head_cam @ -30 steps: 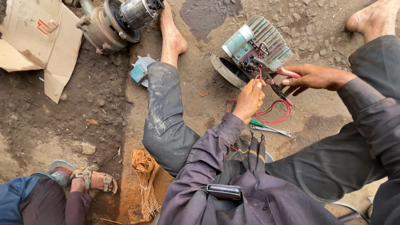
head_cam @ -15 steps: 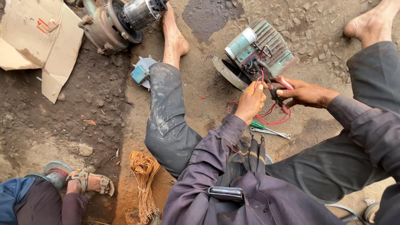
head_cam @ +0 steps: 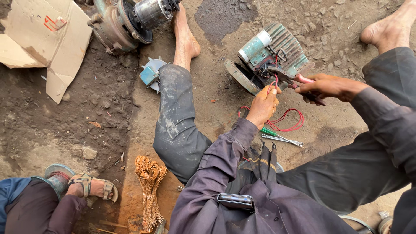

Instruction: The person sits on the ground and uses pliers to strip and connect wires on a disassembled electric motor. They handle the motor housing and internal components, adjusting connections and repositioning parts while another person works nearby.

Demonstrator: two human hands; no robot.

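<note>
I sit on the dirt ground with a small green finned electric motor [head_cam: 277,52] lying between my legs. My left hand [head_cam: 263,106] pinches a red wire [head_cam: 286,121] that runs from the motor's terminal area and loops over the ground. My right hand [head_cam: 330,86] grips red-handled pliers [head_cam: 299,80], whose jaws meet the wire just above my left fingers, close to the motor body.
A green-handled screwdriver and a metal tool [head_cam: 281,138] lie by the wire loop. A larger dismantled motor [head_cam: 130,19], a blue fan part [head_cam: 151,73], torn cardboard [head_cam: 43,39] and a bundle of copper wire [head_cam: 149,182] lie to the left. Another person's sandalled foot [head_cam: 91,186] is at lower left.
The view has shifted slightly. My right hand with the pliers has moved in towards my left hand and the red wire near the motor.
</note>
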